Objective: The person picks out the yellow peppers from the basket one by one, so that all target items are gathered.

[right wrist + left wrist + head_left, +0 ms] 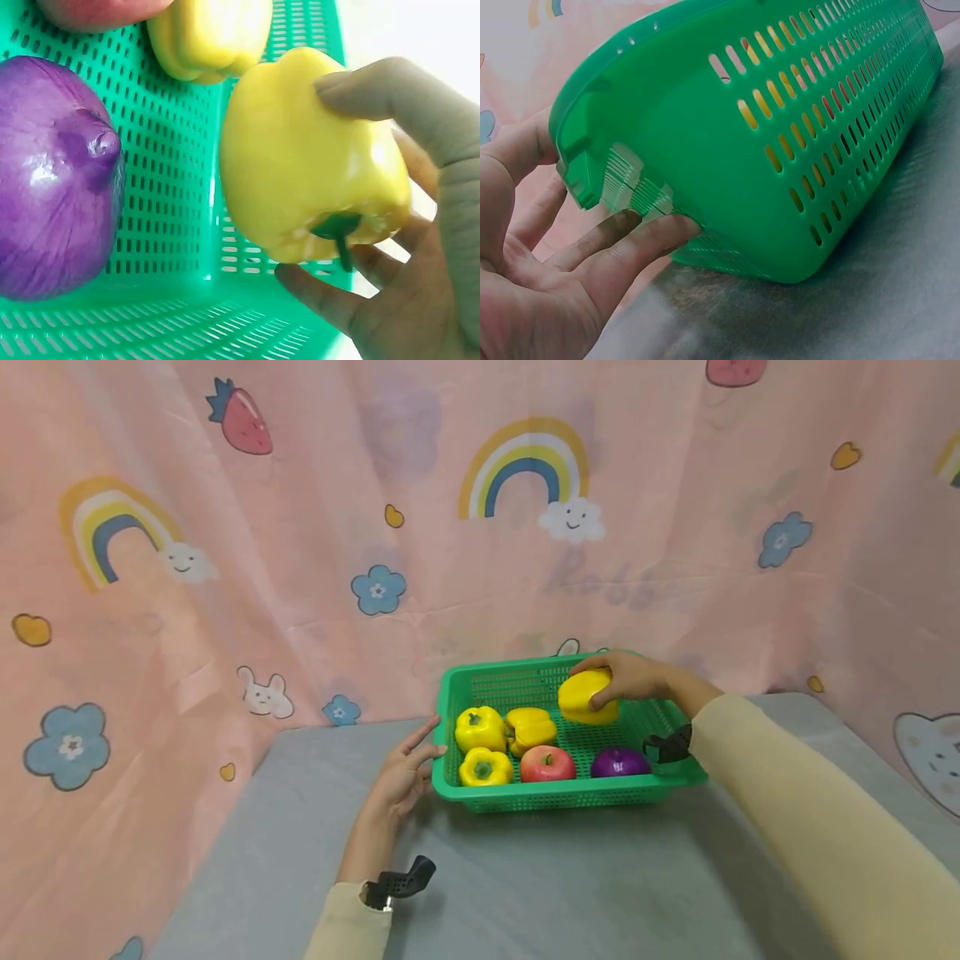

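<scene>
A green plastic basket (570, 793) sits on the grey table. My right hand (633, 675) holds a yellow bell pepper (583, 697) above the right part of the basket, thumb on one side and fingers on the other. In the right wrist view its green stem (341, 236) points toward the palm side. My left hand (401, 777) grips the basket's left end, with a digit over the rim and fingertips (679, 229) against the outer wall. Inside the basket lie more yellow peppers (480, 729), a red apple (547, 765) and a purple onion (621, 762).
The grey table (300, 843) extends around the basket. Behind it hangs a pink curtain (315, 543) printed with rainbows, flowers and clouds. Black straps (401, 881) sit around both wrists.
</scene>
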`<action>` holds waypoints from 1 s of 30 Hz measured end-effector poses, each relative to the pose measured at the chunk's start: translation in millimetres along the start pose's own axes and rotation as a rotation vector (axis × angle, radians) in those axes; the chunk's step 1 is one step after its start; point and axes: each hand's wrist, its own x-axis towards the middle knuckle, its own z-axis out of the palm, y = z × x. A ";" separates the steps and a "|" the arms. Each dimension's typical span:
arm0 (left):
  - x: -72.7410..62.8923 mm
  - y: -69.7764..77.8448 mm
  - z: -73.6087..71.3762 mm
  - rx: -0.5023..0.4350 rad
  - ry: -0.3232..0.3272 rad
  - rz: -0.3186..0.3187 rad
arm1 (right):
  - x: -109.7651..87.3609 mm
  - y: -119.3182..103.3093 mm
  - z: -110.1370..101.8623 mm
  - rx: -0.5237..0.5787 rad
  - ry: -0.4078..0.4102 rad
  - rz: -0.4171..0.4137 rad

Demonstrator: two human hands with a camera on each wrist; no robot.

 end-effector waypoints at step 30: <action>-1.3 -0.5 -0.3 0.011 -0.018 -0.008 | -68.5 15.0 -11.1 0.040 0.413 -0.025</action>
